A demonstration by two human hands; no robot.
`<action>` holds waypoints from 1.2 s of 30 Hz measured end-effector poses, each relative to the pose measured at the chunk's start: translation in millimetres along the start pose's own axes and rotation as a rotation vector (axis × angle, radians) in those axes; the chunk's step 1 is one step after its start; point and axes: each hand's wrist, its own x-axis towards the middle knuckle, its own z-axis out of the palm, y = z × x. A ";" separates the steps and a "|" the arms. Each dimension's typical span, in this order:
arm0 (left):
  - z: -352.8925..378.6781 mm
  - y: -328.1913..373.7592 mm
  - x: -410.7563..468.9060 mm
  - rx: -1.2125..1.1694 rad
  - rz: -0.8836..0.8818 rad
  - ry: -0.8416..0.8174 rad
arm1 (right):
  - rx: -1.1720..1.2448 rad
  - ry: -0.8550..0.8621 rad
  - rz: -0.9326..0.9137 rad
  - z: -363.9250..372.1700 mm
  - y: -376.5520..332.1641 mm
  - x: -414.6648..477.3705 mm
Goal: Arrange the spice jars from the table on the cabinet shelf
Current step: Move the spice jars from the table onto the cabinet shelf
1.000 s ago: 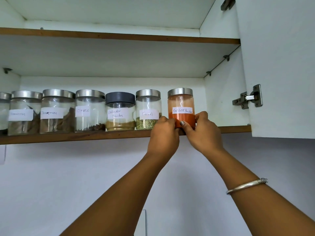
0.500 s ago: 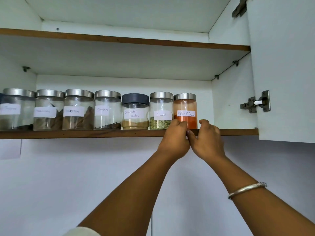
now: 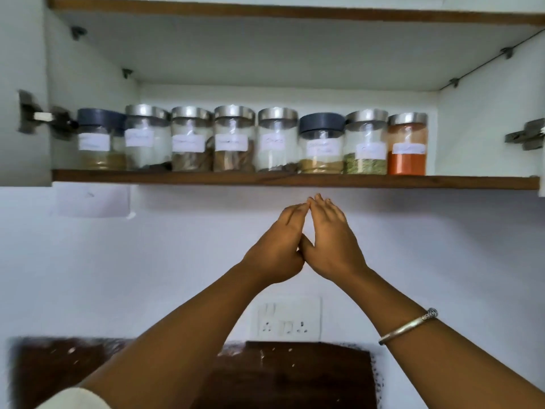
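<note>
Several labelled glass spice jars stand in a row on the cabinet shelf (image 3: 206, 179). The red chilli powder jar (image 3: 407, 146) with a steel lid is at the right end, beside a jar of green seeds (image 3: 366, 144) and a dark-lidded jar of tan powder (image 3: 321, 144). Another dark-lidded jar (image 3: 98, 140) stands at the left end. My left hand (image 3: 278, 249) and my right hand (image 3: 330, 243) hang below the shelf edge, fingertips touching each other, both holding nothing.
Open cabinet doors flank the shelf, with a hinge (image 3: 38, 116) at left and another hinge (image 3: 526, 137) at right. A wall socket plate (image 3: 287, 318) sits below my hands. A dark wooden surface (image 3: 289, 379) lies at the bottom. Free shelf room remains right of the red jar.
My hands let go of the red chilli powder jar, which now stands on the shelf, and dropped below the shelf edge. The view pulled back and shifted left.
</note>
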 end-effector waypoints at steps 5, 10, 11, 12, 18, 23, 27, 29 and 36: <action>-28.2 -78.9 -96.4 0.049 -0.161 -0.059 | 0.074 -0.219 -0.108 80.1 -74.6 -25.2; -62.8 -156.6 -207.2 0.100 -0.412 -0.188 | 0.130 -0.505 -0.209 172.1 -145.7 -64.0; -68.6 -170.3 -226.8 0.098 -0.462 -0.218 | 0.152 -0.559 -0.224 188.8 -157.0 -72.7; -74.0 -185.2 -250.1 0.099 -0.522 -0.253 | 0.182 -0.618 -0.246 208.4 -171.1 -83.2; -75.9 -257.4 -372.9 0.019 -0.816 -0.360 | 0.319 -0.845 -0.325 326.2 -241.2 -139.6; -71.5 -311.8 -446.7 0.050 -0.985 -0.374 | 0.373 -0.991 -0.211 413.4 -276.1 -178.8; -58.8 -349.8 -485.6 0.048 -1.087 -0.367 | 0.354 -1.025 -0.129 469.5 -286.1 -200.1; -52.0 -364.9 -497.6 0.058 -1.127 -0.377 | 0.361 -0.996 -0.106 491.2 -288.5 -208.3; -16.8 -397.2 -530.6 -0.011 -1.256 -0.369 | 0.478 -1.038 -0.053 545.9 -308.3 -220.3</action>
